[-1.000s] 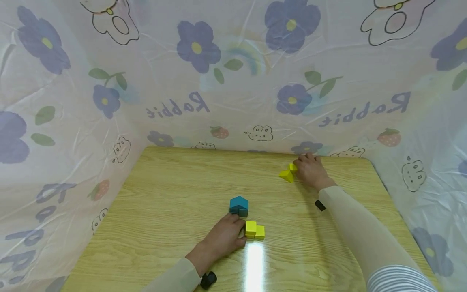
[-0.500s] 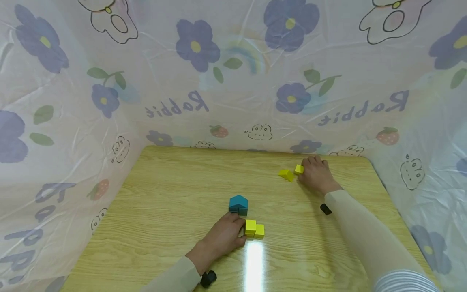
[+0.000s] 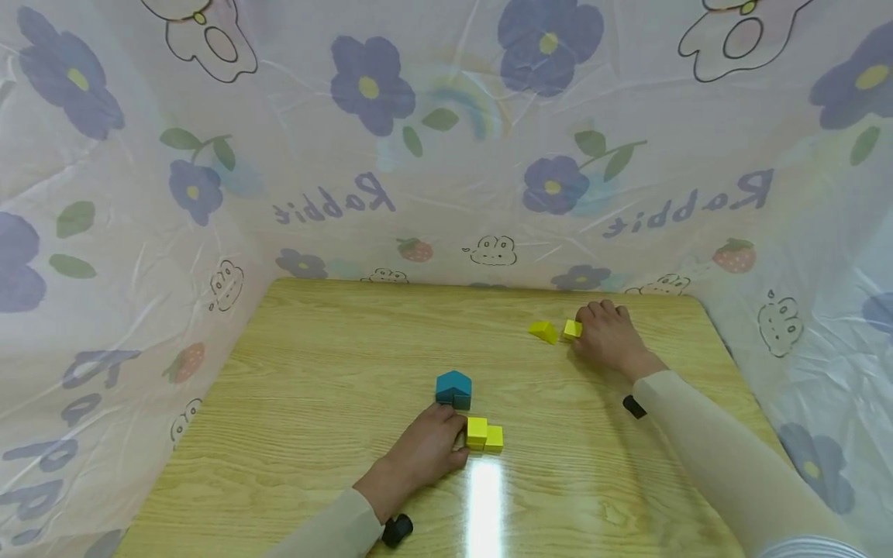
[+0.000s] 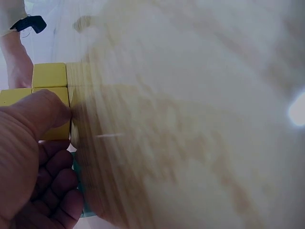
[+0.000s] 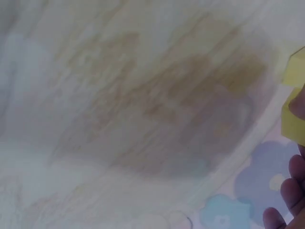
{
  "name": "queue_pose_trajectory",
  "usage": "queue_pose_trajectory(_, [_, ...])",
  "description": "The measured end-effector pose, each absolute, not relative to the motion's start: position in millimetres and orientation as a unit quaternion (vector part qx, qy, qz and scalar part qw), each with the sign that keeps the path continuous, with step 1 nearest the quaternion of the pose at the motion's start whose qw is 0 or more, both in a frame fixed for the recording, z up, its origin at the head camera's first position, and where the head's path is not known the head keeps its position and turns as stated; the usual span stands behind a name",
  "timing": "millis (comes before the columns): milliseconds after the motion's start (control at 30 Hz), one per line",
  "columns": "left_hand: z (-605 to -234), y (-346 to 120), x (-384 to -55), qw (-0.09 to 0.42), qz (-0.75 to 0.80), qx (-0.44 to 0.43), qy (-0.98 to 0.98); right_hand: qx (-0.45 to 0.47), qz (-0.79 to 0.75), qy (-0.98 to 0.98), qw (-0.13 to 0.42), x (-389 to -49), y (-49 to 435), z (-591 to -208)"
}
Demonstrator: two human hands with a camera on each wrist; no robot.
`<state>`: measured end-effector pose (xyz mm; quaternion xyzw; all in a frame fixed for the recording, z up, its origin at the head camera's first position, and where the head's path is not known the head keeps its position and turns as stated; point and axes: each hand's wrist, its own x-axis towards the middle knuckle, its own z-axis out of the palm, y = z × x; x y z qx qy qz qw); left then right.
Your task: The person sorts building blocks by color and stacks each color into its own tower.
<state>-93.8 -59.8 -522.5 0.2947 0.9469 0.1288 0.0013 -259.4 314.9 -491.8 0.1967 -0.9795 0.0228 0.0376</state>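
My left hand lies on the wooden table beside a small group of yellow cubes. Its thumb and curled fingers pinch one yellow cube, as the left wrist view shows. A second yellow cube sits against it on the right. Just beyond the left fingertips stands a blue block with a peaked outline. Near the far edge, my right hand grips another yellow cube at its side; the hand hides part of it. A yellow triangular block lies a small gap to its left.
The wooden table ends at a patterned cloth that rises behind and along both sides. Glare shines on the tabletop in front of the nearer cubes. Black wrist cameras hang under both sleeves.
My right hand has shifted right and slightly nearer with its yellow cube, which has parted from the triangular block. My left hand and the blocks about it look the same.
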Motion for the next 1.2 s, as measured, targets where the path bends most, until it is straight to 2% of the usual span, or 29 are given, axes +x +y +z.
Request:
queue_pose_trajectory(400, [-523.0, -60.0, -93.3, 0.004, 0.125, 0.293, 0.948, 0.303, 0.013, -0.945, 0.124, -215.1, 285.7, -480.0])
queue_pose_trajectory(800, [-522.7, -60.5, -92.7, -0.007, 0.122, 0.297, 0.947, 0.371, 0.017, -0.918, 0.139, -160.6, 237.7, -466.6])
queue_pose_trajectory(1200, [-521.3, -60.0, -93.4, -0.007, 0.112, 0.303, 0.946, 0.427, -0.002, -0.887, 0.177, -119.6, 206.0, -470.0])
